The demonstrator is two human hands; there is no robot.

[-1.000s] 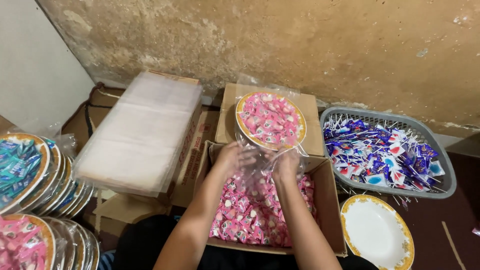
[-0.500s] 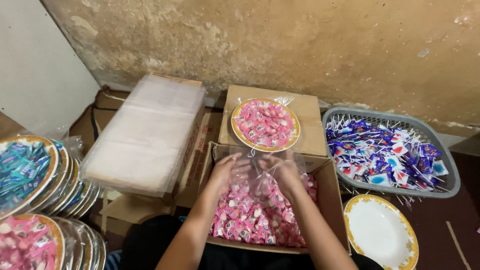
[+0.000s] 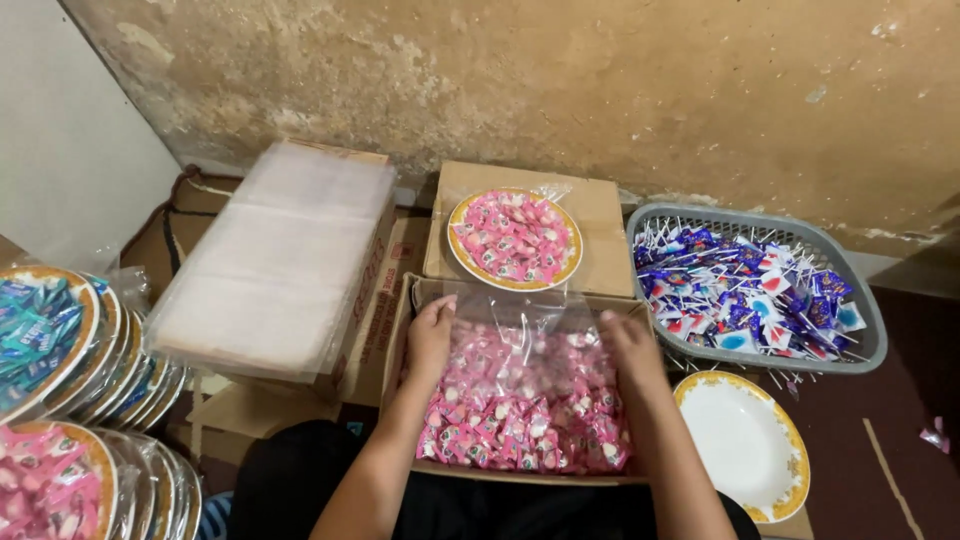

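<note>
I am holding a clear plastic bag stretched open over the box of pink candies, right in front of me, with its mouth pointing toward the plate of pink candies sitting on the closed cardboard box just behind. My left hand is gripping the bag's left edge, fingers curled and pinching the film; my right hand is doing the same on the right edge, though its fingertips are partly hidden, so I cannot tell exactly how tight that grip is. To do this well, I judge I should be keeping both edges taut and level, so the opening stays wide and the thin film is not folding or sticking to itself. To my right a grey basket of blue-wrapped lollipops and an empty white plate are lying; to my left, a stack of clear bags and bagged plates.
</note>
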